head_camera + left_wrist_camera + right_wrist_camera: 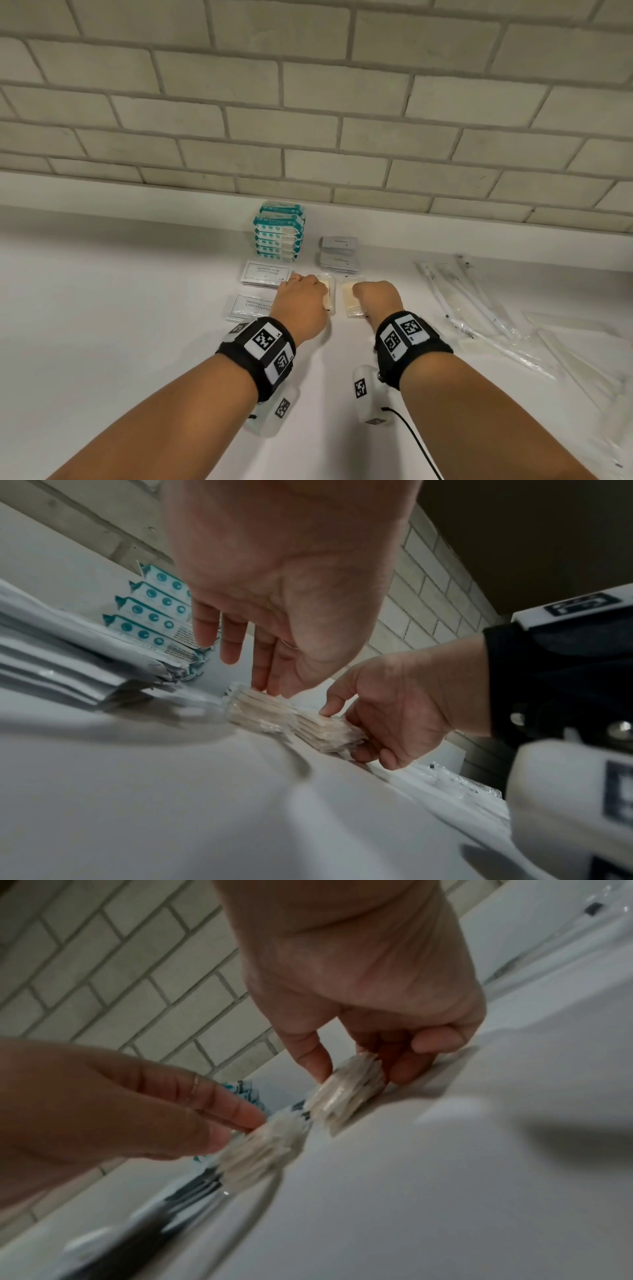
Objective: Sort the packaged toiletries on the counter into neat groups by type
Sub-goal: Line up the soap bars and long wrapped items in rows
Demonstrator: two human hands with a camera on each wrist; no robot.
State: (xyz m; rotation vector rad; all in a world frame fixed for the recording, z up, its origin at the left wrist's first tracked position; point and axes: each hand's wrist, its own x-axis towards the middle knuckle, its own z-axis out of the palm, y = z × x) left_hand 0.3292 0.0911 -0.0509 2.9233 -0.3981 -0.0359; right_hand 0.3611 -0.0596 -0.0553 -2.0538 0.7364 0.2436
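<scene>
Working 2 small stacks of cream packets now: your left hand (303,301) has straight fingertips pressing down on the left stack (260,710), while your right hand (376,296) pinches the right stack (329,733) between thumb on top and fingers curled round its far side. Both stacks sit side by side mid-counter (120,342), just in front of the grey sachets (339,260).

These packets look thin, light and slick in clear crinkly film, so expect the layers to slide and fan out; the frayed edges already splay. Hold each stack by its long sides and square it against the counter rather than lifting by 1 corner.

Around you: teal wipe packs (279,236) stacked soft and puffy by the brick wall (308,102), flat white shampoo sachets (265,274) to the left, and long clear-wrapped pieces (479,301) lying loose on the right.
</scene>
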